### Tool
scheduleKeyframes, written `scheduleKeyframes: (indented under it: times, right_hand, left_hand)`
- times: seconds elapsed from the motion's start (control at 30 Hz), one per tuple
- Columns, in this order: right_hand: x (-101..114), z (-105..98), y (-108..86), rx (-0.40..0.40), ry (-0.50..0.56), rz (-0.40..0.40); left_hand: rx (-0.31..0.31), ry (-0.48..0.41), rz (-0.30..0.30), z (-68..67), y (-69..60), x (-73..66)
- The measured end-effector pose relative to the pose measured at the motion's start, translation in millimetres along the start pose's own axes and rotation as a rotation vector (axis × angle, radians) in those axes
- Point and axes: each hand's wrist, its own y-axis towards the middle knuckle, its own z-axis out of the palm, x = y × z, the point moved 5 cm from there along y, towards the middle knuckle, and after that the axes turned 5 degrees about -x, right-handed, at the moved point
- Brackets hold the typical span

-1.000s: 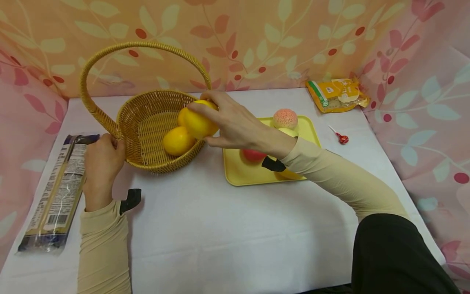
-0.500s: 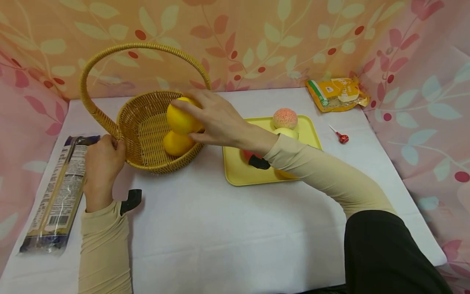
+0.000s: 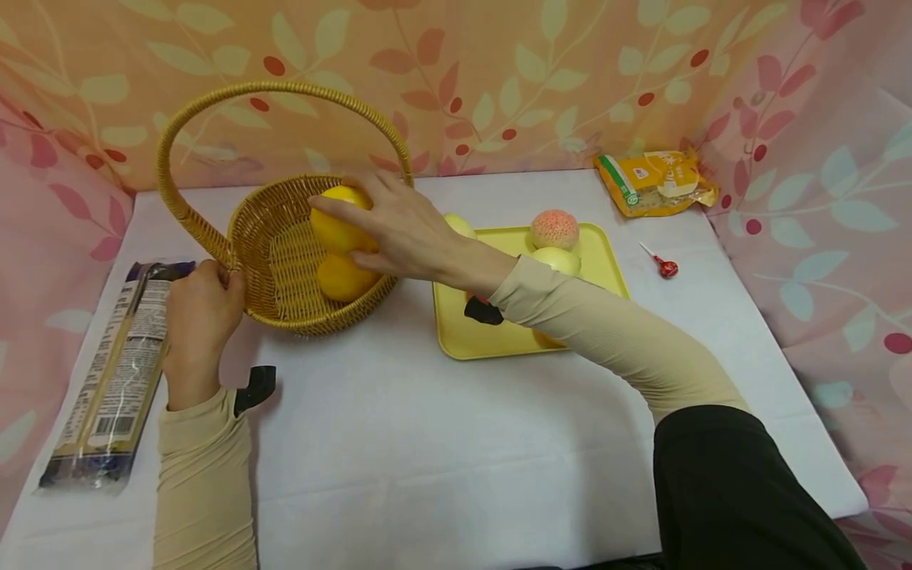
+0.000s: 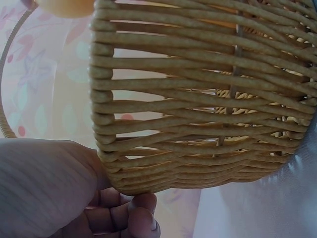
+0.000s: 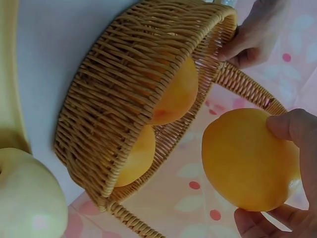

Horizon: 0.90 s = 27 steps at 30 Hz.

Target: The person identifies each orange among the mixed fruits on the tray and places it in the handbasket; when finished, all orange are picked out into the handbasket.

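A round yellow-orange fruit (image 3: 335, 229) is held by my right hand (image 3: 409, 229), thumb and fingers spread around it, above the right side of the wicker basket (image 3: 299, 321). Inside the basket lies a similar fruit (image 3: 344, 279). The right wrist view shows two fruits in there, an upper fruit (image 5: 178, 94) and a lower fruit (image 5: 138, 158); the held fruit (image 5: 250, 158) is apart from the basket wall. At the basket's left, my left hand (image 3: 203, 317) grips the rim where the arched handle (image 3: 285, 87) joins; in the left wrist view its fingers (image 4: 143, 218) curl below the rim.
Right of the basket, a yellow tray (image 3: 456, 336) bears a speckled pink ball-shaped fruit (image 3: 554, 229), pale green fruits (image 3: 556, 258) and a partly hidden red one. A long plastic packet (image 3: 114, 380) lies far left. An orange bag (image 3: 655, 184) and a lollipop (image 3: 666, 268) lie right.
My right hand has moved left with the yellow-orange fruit, from the basket's right rim to over its inside. A pale green fruit now shows behind the right wrist. The left hand stays put.
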Motion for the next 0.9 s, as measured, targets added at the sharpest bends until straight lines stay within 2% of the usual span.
scheduleKeyframes:
  times: [0.47,0.7,0.9]
  right_hand:
    - [2.4,16.8,28.5,0.034,-0.009,0.068]
    - [-0.7,27.2,40.6,0.096,-0.102,0.118]
    - [0.6,37.4,46.7,0.103,-0.145,0.115]
  left_hand:
    - [0.021,-0.002,-0.015,-0.6,0.0,0.8]
    - [0.059,0.005,-0.036,0.9,0.6,1.6]
    - [0.044,0.004,-0.030,0.9,0.2,1.9]
